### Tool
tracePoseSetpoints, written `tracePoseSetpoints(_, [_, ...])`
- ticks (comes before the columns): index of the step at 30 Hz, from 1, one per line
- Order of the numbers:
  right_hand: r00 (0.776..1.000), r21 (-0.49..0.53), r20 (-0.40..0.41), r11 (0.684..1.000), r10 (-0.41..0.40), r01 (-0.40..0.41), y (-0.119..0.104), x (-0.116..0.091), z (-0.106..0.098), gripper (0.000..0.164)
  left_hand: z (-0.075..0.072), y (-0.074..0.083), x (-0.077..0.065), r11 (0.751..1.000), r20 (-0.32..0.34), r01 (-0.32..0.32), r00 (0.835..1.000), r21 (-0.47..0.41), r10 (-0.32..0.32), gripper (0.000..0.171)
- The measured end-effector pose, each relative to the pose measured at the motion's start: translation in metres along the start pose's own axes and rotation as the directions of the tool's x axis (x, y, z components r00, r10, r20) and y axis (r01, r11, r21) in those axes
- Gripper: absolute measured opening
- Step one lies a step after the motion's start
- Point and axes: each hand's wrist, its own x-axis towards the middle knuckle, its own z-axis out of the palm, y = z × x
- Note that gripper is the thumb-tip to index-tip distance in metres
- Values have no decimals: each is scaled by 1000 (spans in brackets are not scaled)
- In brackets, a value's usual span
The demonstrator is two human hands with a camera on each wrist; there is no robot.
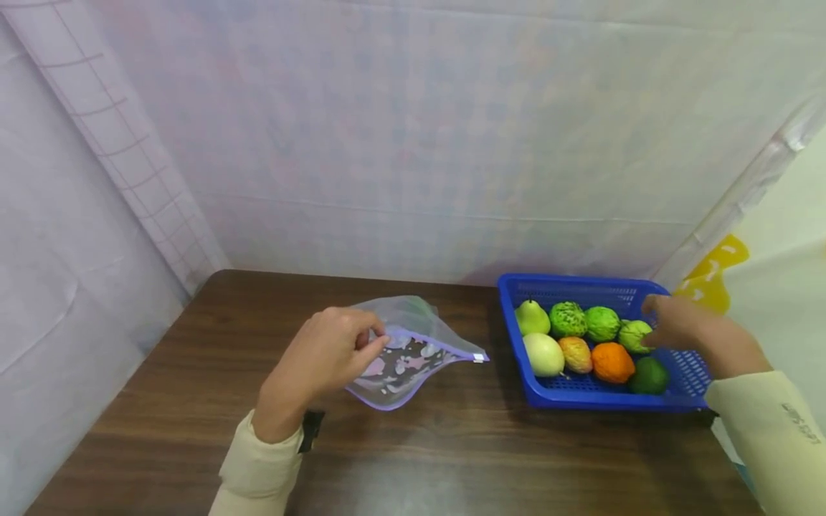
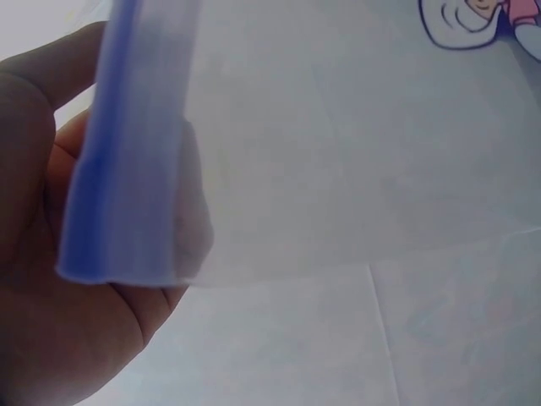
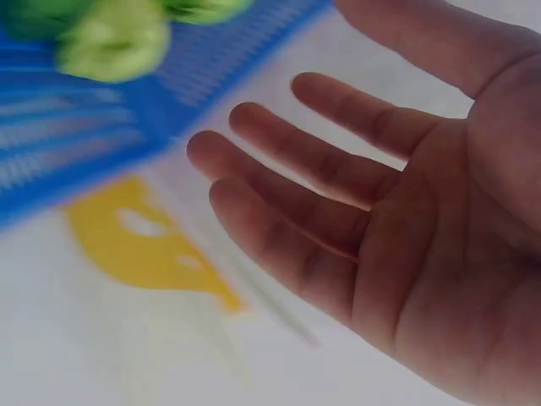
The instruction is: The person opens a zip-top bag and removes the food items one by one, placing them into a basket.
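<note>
My left hand (image 1: 325,351) pinches the edge of a clear slider zip bag (image 1: 426,362) with a purple border and printed shapes. The left wrist view shows its blue-purple zip strip (image 2: 127,169) between thumb and fingers. In the head view the bag's mouth gapes, with its white slider (image 1: 479,357) at the right corner. My right hand (image 1: 706,333) reaches over the right side of a blue basket (image 1: 606,403), fingertips near a light green fruit (image 1: 635,335). Nothing lies on its palm (image 3: 439,245) in the right wrist view, where the fingers are spread and relaxed.
In the basket are a green pear (image 1: 532,317), a pale round fruit (image 1: 544,355), an orange wrinkled fruit (image 1: 613,362), a dark green fruit (image 1: 649,376) and several others. A yellow cutout (image 1: 710,279) hangs behind. Pale sheeting (image 1: 413,143) backs the brown table (image 1: 181,401).
</note>
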Motion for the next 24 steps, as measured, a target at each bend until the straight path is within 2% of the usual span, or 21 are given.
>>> tracePoseSetpoints(3, [996,-25,-83,999,-32,30,-19,-8,-17,62,0,2,2,1000,-2,-3,1000,0,3,8])
tracePoseSetpoints(6, [986,-54,-152,996,-74,67,-50,-17,-31,59,-1,4,4,1000,-12,-9,1000,10,10,8])
tracePoseSetpoints(9, [968,-65,-218,991,-127,116,-87,-28,-39,54,-1,5,5,1000,-17,-11,1000,15,12,9])
tracePoseSetpoints(12, [936,-52,-302,983,-181,174,-125,-39,-43,49,0,6,4,1000,-18,-7,1000,11,7,9])
tracePoseSetpoints(14, [889,-56,-393,971,-236,233,-151,-46,-44,45,1,6,3,1000,-21,-5,1000,10,5,9])
tracePoseSetpoints(15, [853,-64,-445,960,-273,274,-162,-49,-43,42,2,6,3,1000,-24,-4,1000,10,4,8])
tracePoseSetpoints(19, [677,-111,-602,884,-423,453,-210,-59,-39,35,2,6,2,1000,-39,-4,999,16,5,8])
tracePoseSetpoints(20, [648,-109,-612,860,-453,498,-220,-61,-38,33,3,6,3,1000,-41,-5,999,15,6,8])
tracePoseSetpoints(22, [612,-98,-601,807,-514,582,-241,-63,-36,32,4,6,3,1000,-45,-12,999,11,13,9])
tracePoseSetpoints(24, [604,-91,-558,766,-569,637,-260,-63,-32,30,4,6,3,1000,-49,-19,999,9,20,8])
